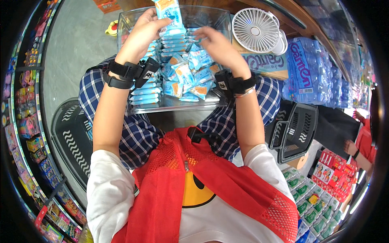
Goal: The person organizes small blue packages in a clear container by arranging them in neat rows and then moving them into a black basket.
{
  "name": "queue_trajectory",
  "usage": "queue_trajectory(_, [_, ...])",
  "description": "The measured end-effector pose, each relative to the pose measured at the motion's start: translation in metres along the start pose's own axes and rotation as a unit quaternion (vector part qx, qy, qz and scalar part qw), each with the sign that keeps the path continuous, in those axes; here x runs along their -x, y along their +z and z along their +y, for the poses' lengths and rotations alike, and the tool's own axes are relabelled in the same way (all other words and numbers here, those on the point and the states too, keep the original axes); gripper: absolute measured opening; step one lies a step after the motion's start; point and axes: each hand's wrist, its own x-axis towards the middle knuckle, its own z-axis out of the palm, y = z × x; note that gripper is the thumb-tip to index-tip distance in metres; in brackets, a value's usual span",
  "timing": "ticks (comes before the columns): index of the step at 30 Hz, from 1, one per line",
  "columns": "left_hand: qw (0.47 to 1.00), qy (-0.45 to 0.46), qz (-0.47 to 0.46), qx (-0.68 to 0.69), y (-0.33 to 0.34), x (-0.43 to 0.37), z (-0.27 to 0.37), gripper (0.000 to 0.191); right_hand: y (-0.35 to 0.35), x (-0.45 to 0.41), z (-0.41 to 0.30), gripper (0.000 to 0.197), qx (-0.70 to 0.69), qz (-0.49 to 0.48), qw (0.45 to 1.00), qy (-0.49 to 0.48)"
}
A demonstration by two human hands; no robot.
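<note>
My left hand (141, 38) grips a light-blue wrapped biscuit packet (169, 15), thumb across its front, over the far side of a clear plastic bin (179, 108). Motion blurs my right hand (217, 47); its fingers look loosely bent and apart with nothing visible in them, above the packets on the right. Inside the bin, neat rows of stacked packets (144, 98) run along the left, and another stack (173, 46) rises at the back middle. Loose packets (184, 74) lie jumbled at the centre and right. Both wrists wear black straps with small devices.
To the right stand a white fan (255, 30), a cardboard box (267, 65) and shrink-wrapped water bottles (307, 70). Black plastic baskets flank me, left (76, 139) and right (294, 133). Stocked shelves (29, 106) line the far left. Another person's arm (358, 155) shows at far right.
</note>
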Motion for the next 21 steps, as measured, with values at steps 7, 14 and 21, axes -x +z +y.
queue_trajectory(7, [0.988,-0.021,-0.044,0.148,-0.001,0.000,-0.002,0.033,0.034,0.017,0.010,0.045,0.384,-0.076,0.919,0.044])
queue_trajectory(14, [0.982,-0.066,-0.093,0.149,-0.003,-0.006,-0.007,0.032,0.023,0.002,0.012,0.047,0.341,-0.032,0.938,0.045])
queue_trajectory(21, [0.989,-0.075,-0.010,0.129,0.011,0.002,-0.007,0.028,-0.011,-0.006,-0.002,0.036,-0.150,0.157,0.972,0.089])
